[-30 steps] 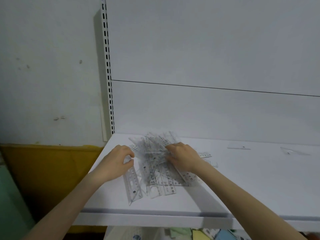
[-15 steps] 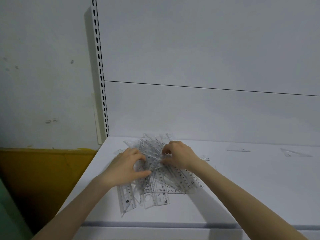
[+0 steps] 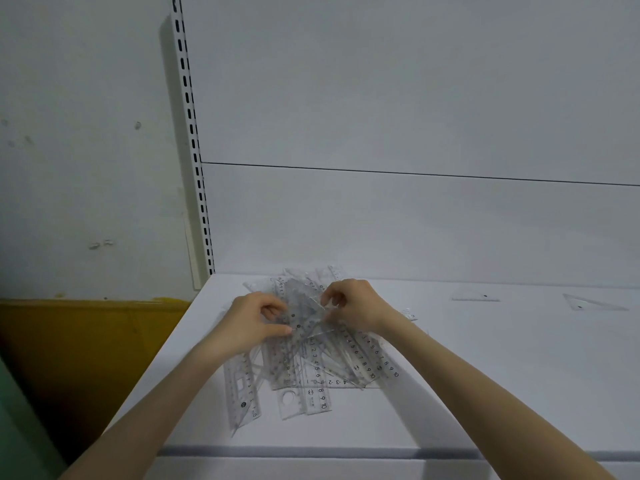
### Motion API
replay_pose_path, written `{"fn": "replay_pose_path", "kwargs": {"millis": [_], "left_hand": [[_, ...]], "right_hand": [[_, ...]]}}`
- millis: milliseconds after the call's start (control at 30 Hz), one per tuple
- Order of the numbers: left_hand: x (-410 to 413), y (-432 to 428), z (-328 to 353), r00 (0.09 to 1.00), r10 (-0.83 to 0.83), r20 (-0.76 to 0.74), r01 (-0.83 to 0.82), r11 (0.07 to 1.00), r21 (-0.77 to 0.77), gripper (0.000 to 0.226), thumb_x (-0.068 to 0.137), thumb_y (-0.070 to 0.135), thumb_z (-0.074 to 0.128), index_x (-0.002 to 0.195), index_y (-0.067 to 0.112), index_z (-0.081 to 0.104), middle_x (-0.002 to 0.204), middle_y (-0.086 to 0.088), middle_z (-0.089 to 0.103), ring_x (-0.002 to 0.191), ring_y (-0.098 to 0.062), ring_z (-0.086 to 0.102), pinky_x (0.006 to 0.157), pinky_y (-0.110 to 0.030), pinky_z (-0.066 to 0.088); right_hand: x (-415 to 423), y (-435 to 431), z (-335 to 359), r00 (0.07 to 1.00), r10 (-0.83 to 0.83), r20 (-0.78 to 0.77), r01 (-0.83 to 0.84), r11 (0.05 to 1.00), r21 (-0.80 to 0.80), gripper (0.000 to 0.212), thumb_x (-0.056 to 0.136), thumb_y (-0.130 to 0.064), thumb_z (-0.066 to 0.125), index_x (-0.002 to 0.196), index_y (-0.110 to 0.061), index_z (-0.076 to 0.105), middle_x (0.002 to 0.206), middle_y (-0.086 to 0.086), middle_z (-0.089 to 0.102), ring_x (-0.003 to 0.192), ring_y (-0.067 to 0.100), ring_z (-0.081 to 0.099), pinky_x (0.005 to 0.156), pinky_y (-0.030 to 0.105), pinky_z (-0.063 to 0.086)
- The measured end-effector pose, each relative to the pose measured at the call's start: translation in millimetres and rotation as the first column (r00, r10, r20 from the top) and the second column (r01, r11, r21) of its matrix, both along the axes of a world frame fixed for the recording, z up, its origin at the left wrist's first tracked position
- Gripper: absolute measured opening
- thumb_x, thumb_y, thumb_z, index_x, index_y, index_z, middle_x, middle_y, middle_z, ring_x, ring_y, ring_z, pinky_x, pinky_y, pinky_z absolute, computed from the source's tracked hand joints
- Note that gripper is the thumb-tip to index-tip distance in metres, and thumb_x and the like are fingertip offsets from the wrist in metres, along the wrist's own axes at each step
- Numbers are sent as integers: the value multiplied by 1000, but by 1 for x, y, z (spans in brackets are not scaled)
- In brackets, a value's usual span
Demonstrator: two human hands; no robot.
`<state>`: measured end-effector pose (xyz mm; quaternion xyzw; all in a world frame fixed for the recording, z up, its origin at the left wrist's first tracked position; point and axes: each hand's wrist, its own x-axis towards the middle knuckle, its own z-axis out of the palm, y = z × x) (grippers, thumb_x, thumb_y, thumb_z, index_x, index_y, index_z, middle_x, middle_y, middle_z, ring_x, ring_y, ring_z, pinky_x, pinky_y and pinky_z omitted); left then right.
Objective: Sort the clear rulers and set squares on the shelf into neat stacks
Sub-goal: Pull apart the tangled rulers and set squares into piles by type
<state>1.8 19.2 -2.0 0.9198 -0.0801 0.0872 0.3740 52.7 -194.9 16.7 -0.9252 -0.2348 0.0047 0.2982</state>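
Note:
A jumbled pile of clear rulers and set squares (image 3: 311,362) lies at the left end of the white shelf (image 3: 485,393). My left hand (image 3: 251,323) pinches a clear piece at the top of the pile between thumb and fingers. My right hand (image 3: 353,304) pinches the same bunch of clear pieces from the right side. Both hands meet over the middle of the pile, and it is hard to tell which piece each one holds. Two single clear set squares lie apart on the shelf, one (image 3: 474,296) at mid right and another (image 3: 594,303) farther right.
A slotted white upright (image 3: 194,147) runs up the wall at the shelf's left back corner. White back panels (image 3: 415,220) close the shelf behind. A yellow surface (image 3: 79,341) sits lower left, beyond the shelf's left edge. The shelf's front lip (image 3: 311,452) crosses below my forearms.
My left hand has moved right from the pile's left edge to its middle, meeting my right hand. Both now pinch pieces lifted slightly at the pile's top. The view shifted slightly.

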Motion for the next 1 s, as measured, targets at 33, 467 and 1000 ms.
{"fn": "replay_pose_path", "kwargs": {"millis": [33,467,1000], "left_hand": [[2,0,1,1000,24,8,-24,1000,-1,36,72,21,83,104,19,67,93,11,61,88,-5,56,69,-5,41],[9,-3,18,992,119,33,-121,988,99,17,80,0,70,90,14,69,95,-7,69,82,-13,63,63,-4,41],[9,-15,29,993,108,57,-108,994,9,23,82,-9,62,83,13,67,87,-7,66,79,-17,62,57,-5,43]], "right_hand": [[1,-2,0,1000,-3,1,3,1000,31,16,83,-8,71,98,-10,69,84,-4,57,73,7,51,69,20,42],[-15,10,13,995,1,99,1,1000,-17,30,94,-9,46,110,-28,63,90,-2,64,79,20,61,73,35,52],[-32,19,1,985,166,38,-165,985,-48,48,87,-51,59,52,-20,51,49,-3,42,45,10,32,52,30,31]]}}
